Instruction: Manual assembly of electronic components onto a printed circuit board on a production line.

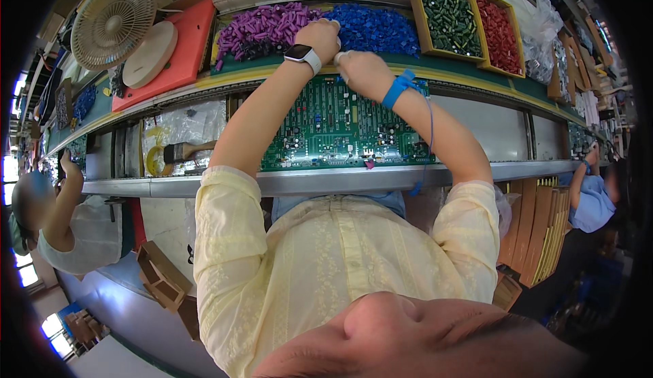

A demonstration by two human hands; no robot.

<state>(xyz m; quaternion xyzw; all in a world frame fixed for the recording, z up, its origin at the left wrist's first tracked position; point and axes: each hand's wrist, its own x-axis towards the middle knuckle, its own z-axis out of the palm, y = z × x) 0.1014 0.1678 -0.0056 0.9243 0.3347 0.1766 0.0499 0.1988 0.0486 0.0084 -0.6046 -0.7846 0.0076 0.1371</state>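
Note:
My left hand (pixel 318 40), with a watch at its wrist, is at the border between a heap of purple cylindrical components (pixel 255 31) and a heap of blue components (pixel 377 29). Its fingers are curled; whatever they grip is hidden. Just right of it and nearer to me, my right hand (pixel 364 73) is bent over the far edge of a green circuit board (pixel 313 136). Those fingers are drawn together in a pinch, with their contents too small to make out. Pale covers show on some fingertips. A blue wrist strap (pixel 398 88) with a cord circles my right wrist.
Boxes of green components (pixel 445 19) and red components (pixel 498 36) stand back right. A fan (pixel 114 21) and a round disc (pixel 150 55) on a red board are back left. A brush (pixel 187 151) lies left of the circuit board. Co-workers sit at both sides.

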